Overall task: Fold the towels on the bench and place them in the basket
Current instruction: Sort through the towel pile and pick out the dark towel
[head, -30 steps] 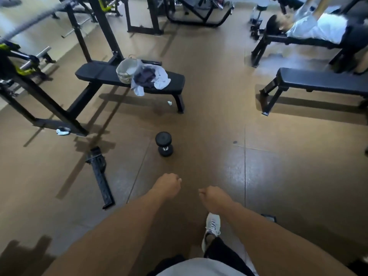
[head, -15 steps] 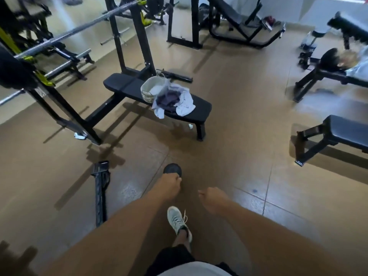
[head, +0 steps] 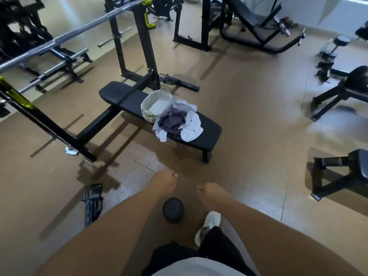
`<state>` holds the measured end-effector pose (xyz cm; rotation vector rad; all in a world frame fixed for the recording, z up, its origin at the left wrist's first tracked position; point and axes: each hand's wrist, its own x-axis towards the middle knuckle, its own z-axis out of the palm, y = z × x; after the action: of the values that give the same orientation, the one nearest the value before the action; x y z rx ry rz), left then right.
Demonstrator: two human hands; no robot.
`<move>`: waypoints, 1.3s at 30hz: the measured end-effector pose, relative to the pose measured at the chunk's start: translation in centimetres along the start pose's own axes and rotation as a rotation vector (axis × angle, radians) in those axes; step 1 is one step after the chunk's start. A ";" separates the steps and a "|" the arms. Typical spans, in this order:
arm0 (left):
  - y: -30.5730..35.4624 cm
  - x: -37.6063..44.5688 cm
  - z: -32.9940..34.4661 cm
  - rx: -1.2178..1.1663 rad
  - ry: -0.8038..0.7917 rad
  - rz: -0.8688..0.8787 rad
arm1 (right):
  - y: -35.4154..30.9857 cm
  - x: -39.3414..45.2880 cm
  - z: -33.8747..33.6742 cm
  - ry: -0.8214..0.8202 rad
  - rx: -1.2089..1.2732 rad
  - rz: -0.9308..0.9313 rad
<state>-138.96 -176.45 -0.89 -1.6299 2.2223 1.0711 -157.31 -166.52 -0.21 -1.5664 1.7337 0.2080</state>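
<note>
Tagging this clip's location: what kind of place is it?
Almost certainly a gym: a barbell racked over a black padded bench, a dumbbell on the floor, more weight benches around.

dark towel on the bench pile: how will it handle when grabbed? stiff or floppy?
Probably floppy: the dark towel lies crumpled in soft folds on the bench, so it should sag from a grip. Likely light, being thin cloth. It overlaps the white towels, so lifting it may drag one along. It also lies beside the basket, which looks light and might shift.

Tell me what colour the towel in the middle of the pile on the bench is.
Dark purplish grey towel, between white ones; head view.
</note>
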 end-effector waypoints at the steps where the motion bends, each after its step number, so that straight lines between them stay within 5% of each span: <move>1: 0.3 1.5 -0.8 -0.010 0.001 -0.008 | 0.1 1.7 -1.1 -0.015 -0.009 -0.006; 19: 8.3 26.5 -15.5 -0.010 0.076 -0.058 | 5.0 27.1 -21.8 0.076 0.042 -0.030; 32: -2.1 41.6 -20.8 -0.065 -0.117 -0.021 | -0.4 39.3 -24.6 0.248 0.499 0.268; 39: -7.0 50.5 -18.1 -0.161 -0.105 -0.077 | 0.7 49.2 -21.8 0.251 0.597 0.339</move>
<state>-147.29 -227.11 -17.83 -1.6647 2.0368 1.3125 -164.44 -217.33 -16.43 -0.8897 2.0072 -0.3312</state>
